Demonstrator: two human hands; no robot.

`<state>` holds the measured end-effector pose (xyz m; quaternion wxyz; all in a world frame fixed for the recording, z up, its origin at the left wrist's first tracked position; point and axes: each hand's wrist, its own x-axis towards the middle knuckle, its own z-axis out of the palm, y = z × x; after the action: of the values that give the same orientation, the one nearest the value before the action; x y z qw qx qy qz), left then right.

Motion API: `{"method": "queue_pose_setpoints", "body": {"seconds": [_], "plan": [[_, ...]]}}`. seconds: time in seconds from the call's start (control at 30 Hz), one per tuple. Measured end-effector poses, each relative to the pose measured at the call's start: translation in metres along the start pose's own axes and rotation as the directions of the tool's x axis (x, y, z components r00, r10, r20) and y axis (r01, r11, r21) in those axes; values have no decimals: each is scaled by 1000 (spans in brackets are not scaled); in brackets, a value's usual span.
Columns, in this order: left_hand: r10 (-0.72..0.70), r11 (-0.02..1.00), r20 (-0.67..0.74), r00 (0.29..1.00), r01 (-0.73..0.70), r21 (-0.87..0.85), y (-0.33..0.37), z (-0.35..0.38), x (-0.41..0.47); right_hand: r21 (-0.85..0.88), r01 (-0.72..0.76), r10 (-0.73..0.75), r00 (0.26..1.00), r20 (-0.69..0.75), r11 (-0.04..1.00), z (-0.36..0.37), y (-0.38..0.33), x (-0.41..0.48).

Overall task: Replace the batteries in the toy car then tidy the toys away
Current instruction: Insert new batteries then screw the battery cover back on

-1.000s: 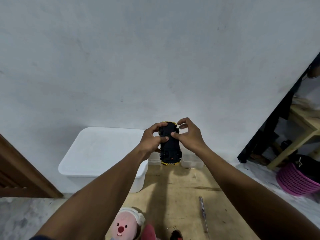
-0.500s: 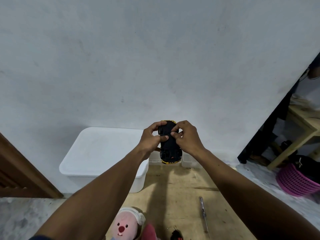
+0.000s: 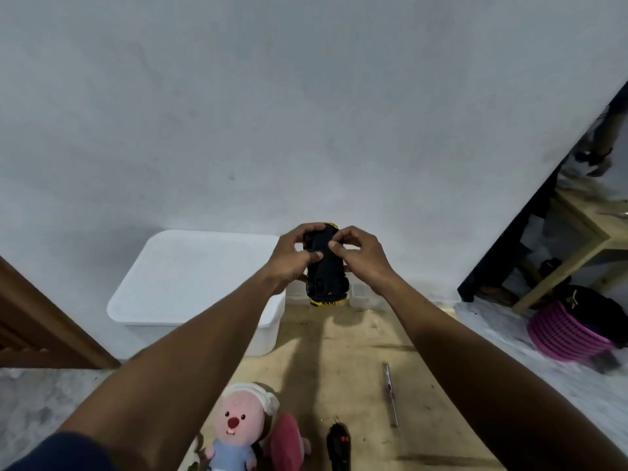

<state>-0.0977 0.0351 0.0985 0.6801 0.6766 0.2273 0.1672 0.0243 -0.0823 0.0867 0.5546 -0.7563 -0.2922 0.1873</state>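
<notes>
A black toy car (image 3: 327, 278) with yellow trim is held up in front of me, its dark underside facing me. My left hand (image 3: 290, 258) grips its left side, thumb across the underside. My right hand (image 3: 361, 254) holds the right side, thumb and forefinger pinching at the upper middle of the underside. A screwdriver (image 3: 389, 392) lies on the wooden board (image 3: 353, 348) below. A black remote control (image 3: 338, 448) with red buttons lies at the board's near edge. Batteries are not visible.
A white lidded storage box (image 3: 190, 280) sits against the wall at left. A pink plush toy (image 3: 239, 426) and a second pink toy (image 3: 287, 443) lie near the bottom. A pink basket (image 3: 564, 329) and a wooden table leg (image 3: 557, 277) stand at right.
My right hand has closed in over the top of the car's underside, fingers curling down onto it. The car stays held at about the same spot.
</notes>
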Motion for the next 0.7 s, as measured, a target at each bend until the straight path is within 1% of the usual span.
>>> {"method": "queue_pose_setpoints", "body": {"seconds": [0.07,0.1,0.17,0.23,0.27,0.3,0.37,0.4,0.43,0.47,0.57,0.67,0.7], "plan": [[-20,999,32,999,19,47,-5,1,1,76,-40,40,999,1,996,-8,14,-9],[-39,997,43,998,36,62,-8,0,1,85,-71,73,997,-26,994,-13,25,-13],[-84,994,57,995,79,81,-16,-1,3,22,-175,176,981,-81,984,-26,56,-25],[-111,990,71,991,103,96,-23,-1,5,-141,-321,311,946,-91,936,-40,93,-38],[-118,989,80,990,109,104,-26,0,5,-256,-389,383,921,-76,885,-47,112,-45],[-123,987,88,988,113,113,-28,0,6,-381,-442,461,886,-45,812,-52,131,-52],[-135,985,101,986,122,126,-32,1,7,-602,-482,615,789,19,637,-57,162,-70],[-142,983,106,984,128,129,-33,2,8,-648,-501,671,741,21,574,-58,174,-80],[-151,982,109,982,137,130,-34,4,8,-646,-534,707,707,14,546,-57,183,-90],[-158,981,107,982,144,130,-34,5,9,-626,-563,720,694,-3,540,-55,191,-98],[-169,979,87,982,157,129,-33,8,11,-598,-560,667,743,-55,574,-49,210,-110],[-161,981,68,985,152,122,-32,9,13,-546,-551,633,773,-48,631,-46,213,-101],[-153,982,64,986,144,123,-31,9,13,-538,-523,597,801,-46,661,-46,211,-92]]}}
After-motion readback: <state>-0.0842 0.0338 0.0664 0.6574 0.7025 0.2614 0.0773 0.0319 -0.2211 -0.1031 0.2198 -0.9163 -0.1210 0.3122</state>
